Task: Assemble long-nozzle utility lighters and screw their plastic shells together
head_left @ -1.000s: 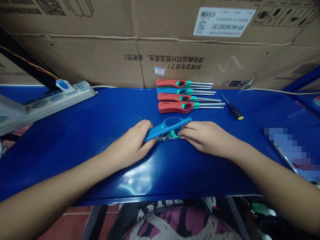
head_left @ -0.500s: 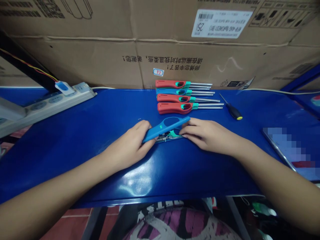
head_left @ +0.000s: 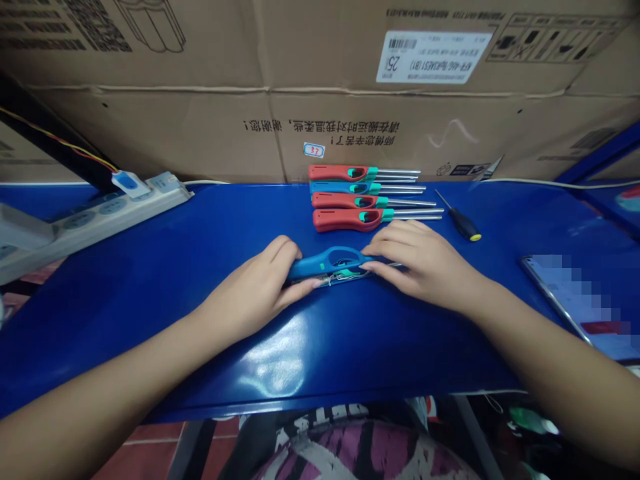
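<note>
A blue gas lighter [head_left: 320, 265] lies between my hands just above the blue table, its casing split along the near side. Wires and a green trigger part show in the gap between the two casing halves. My left hand [head_left: 267, 280] is closed around the handle end, thumb along the lower half. My right hand [head_left: 403, 257] pinches the other end, where part of a metal rod shows beside the fingers. Behind them lies a row of lighters, among them a red lighter [head_left: 335, 220] nearest to me and a blue lighter [head_left: 333, 189] farther back.
A screwdriver [head_left: 465, 225] lies right of the row. At the left is a white power strip [head_left: 107, 205] with plugs. A phone-like device [head_left: 575, 300] rests at the right. A large cardboard box [head_left: 210, 133] stands behind the blue table [head_left: 210, 387].
The upper blue casing half has tilted down from a raised slant and now sits nearly level over the lower half. My right hand has shifted slightly along the lighter's rod end.
</note>
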Demonstrator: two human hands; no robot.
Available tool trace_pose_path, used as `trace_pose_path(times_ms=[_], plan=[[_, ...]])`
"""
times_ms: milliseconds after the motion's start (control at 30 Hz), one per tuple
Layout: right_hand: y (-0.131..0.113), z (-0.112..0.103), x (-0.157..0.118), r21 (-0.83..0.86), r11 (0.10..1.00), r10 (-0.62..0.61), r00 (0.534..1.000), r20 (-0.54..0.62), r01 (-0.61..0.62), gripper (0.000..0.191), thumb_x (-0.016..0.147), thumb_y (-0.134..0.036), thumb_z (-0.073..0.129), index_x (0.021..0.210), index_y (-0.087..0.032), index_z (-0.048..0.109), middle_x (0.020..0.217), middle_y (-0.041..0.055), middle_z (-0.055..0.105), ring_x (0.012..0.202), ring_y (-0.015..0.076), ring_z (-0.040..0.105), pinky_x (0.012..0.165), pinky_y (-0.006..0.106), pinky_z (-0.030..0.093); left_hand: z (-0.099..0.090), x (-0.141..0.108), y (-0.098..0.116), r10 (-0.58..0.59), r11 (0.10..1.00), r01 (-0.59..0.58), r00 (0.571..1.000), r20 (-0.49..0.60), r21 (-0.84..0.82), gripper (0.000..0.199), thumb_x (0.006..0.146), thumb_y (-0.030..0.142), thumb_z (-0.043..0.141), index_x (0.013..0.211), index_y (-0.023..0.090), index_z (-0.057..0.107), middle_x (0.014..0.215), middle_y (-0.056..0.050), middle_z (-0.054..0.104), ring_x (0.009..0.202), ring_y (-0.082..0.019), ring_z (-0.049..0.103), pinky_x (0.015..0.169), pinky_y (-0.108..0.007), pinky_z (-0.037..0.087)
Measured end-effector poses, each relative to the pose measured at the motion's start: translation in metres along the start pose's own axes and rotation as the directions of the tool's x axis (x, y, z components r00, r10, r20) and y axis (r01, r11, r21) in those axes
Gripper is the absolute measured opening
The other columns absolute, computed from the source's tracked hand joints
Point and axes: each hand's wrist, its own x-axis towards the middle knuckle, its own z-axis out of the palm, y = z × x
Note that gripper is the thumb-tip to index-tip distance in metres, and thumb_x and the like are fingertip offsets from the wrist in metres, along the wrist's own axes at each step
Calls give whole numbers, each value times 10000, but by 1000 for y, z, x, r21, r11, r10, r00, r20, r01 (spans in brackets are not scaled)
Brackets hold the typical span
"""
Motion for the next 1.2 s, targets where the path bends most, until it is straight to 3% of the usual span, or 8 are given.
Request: trace_pose_path(times_ms=[167,300,433,533,633,733,900,1200], plan=[[6,1,-1,105,993,49,998,38,-53,191,992,-309,562,988,-171,693,934,81,717,893,214,636,816,360,458,2,1,-2,34,998,-35,999,-27,-55,316,956,435,604,1154,206,514,1094,-47,572,878,-201,609,760,-321,503],[9,2,0,365,892,263,963,62,-268,157,946,-314,618,922,-186,704,878,48,722,811,181,652,755,312,494,-2,1,0,98,993,-104,991,-94,-59,298,964,336,601,1231,223,534,1173,-55,586,941,-188,619,808,-294,526],[11,4,1,442,814,386,920,75,-377,190,902,-370,655,954,-198,719,864,36,730,763,182,654,718,319,509,-8,0,2,139,989,-145,981,-139,-34,276,991,323,544,1238,201,569,1169,-78,619,957,-194,643,824,-300,537],[14,4,0,365,869,327,942,80,-333,174,903,-324,660,1010,-195,709,894,41,725,781,179,649,724,319,506,-12,0,1,154,988,-155,982,-112,1,313,999,349,527,1258,188,599,1173,-90,658,998,-218,662,838,-329,546],[16,4,-2,249,944,197,976,94,-214,135,932,-270,635,1024,-196,700,950,59,723,882,199,647,810,350,491,-14,1,-2,169,985,-165,982,-84,55,333,997,379,529,1245,186,640,1167,-99,695,1044,-249,660,885,-384,549],[19,4,-4,198,969,121,982,148,-149,144,939,-307,641,1027,-207,696,1031,75,700,974,221,628,861,376,465,-13,2,-5,185,981,-181,981,-52,74,347,1001,391,523,1248,190,659,1156,-101,714,1055,-257,651,914,-414,546],[19,4,-7,138,980,114,972,206,-144,160,923,-374,667,957,-224,711,1012,55,685,959,218,616,850,372,421,-9,2,-7,192,979,-192,981,6,75,361,1004,416,527,1263,202,661,1155,-89,712,1072,-255,642,920,-413,546],[18,2,-6,81,990,97,969,225,-118,152,930,-344,650,960,-218,731,998,63,698,948,222,621,835,369,398,-6,1,-5,166,984,-167,986,35,60,356,994,416,542,1261,213,658,1152,-93,683,1057,-248,635,912,-398,550]])
